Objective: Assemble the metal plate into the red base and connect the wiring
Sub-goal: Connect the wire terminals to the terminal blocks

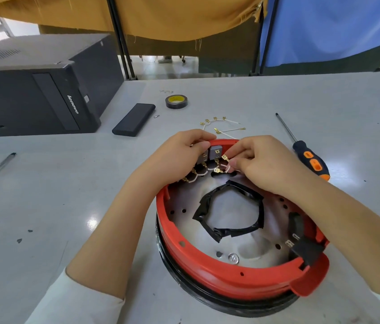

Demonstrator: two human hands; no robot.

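Hiding the red base's (219, 274) far rim, both hands pinch wiring (225, 165).

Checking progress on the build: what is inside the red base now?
Inside the red base lies the metal plate with a black tape ring; both hands cover the far wiring.

Plate (235, 213) in base (207, 274) (screwdriver (310, 160) to its right)
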